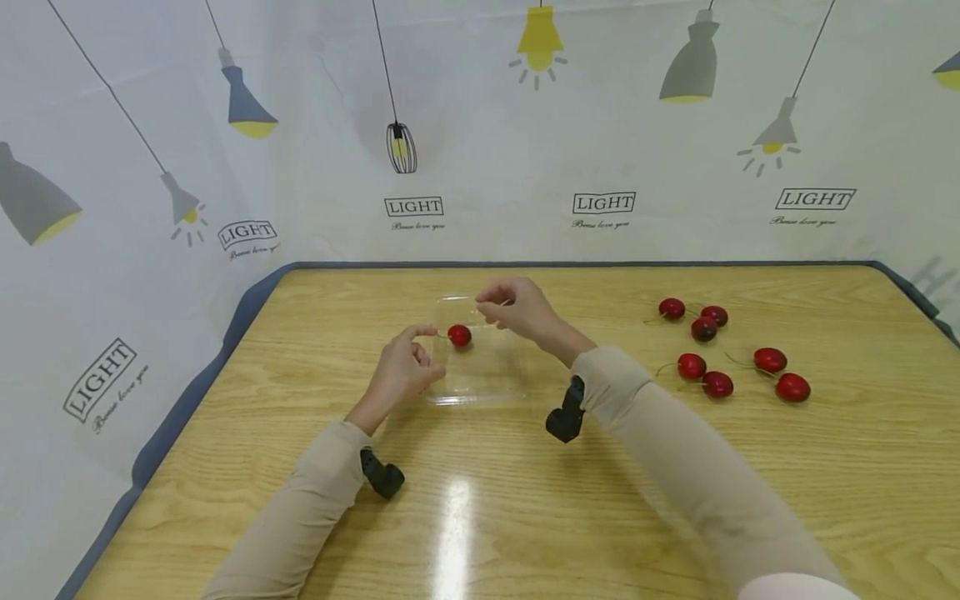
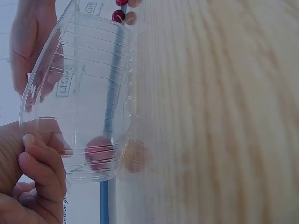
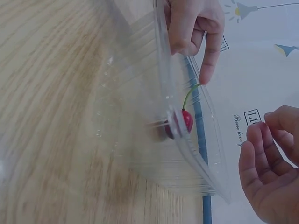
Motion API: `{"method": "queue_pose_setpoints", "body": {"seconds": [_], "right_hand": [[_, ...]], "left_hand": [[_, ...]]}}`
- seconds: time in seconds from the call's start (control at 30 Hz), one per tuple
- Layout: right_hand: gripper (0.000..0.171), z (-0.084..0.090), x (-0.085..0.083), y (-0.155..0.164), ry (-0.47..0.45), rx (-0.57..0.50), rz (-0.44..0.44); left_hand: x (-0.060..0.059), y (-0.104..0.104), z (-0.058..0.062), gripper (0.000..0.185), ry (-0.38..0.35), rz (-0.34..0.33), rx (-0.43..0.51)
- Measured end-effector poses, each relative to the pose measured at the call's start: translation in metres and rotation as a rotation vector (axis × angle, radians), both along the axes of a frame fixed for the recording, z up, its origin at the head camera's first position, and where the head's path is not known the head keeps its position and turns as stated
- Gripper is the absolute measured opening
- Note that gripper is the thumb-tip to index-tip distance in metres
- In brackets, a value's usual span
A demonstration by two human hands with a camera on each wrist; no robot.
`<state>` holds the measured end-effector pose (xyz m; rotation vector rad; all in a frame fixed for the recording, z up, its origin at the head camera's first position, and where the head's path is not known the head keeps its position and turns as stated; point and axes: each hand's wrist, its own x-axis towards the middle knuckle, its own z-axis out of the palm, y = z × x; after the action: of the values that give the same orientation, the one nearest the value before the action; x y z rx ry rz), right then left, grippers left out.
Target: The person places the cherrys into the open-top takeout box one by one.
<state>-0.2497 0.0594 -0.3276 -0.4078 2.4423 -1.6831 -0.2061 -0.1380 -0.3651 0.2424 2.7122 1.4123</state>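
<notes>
A clear plastic container [image 1: 480,398] lies at the table's middle with one red cherry [image 1: 459,335] inside it, near the left wall. My left hand [image 1: 401,367] grips the container's left rim, index finger over the edge. In the left wrist view its curled fingers [image 2: 39,172] hold the ribbed wall [image 2: 93,70], and the cherry [image 2: 100,153] shows blurred through the plastic. My right hand [image 1: 517,308] hovers over the far right corner of the container. The right wrist view shows that hand [image 3: 268,168] loosely curled with nothing in it, beside the cherry [image 3: 180,122] and its green stem.
Several loose red cherries [image 1: 716,354] with stems lie scattered on the wooden table [image 1: 480,517] to the right. A blue strip [image 1: 195,392] edges the table, and a white backdrop printed with lamps surrounds it on the left and far sides.
</notes>
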Motion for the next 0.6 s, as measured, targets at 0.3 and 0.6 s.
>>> {"method": "queue_pose_setpoints", "body": {"seconds": [0.3, 0.6], "right_hand": [[0.015, 0.0, 0.016, 0.009, 0.034, -0.007, 0.058], [0.016, 0.001, 0.033, 0.017, 0.05, -0.011, 0.102]], "left_hand": [[0.0, 0.001, 0.001, 0.054, -0.004, 0.01, 0.0], [0.0, 0.0, 0.0, 0.053, 0.01, 0.0, -0.003]]}}
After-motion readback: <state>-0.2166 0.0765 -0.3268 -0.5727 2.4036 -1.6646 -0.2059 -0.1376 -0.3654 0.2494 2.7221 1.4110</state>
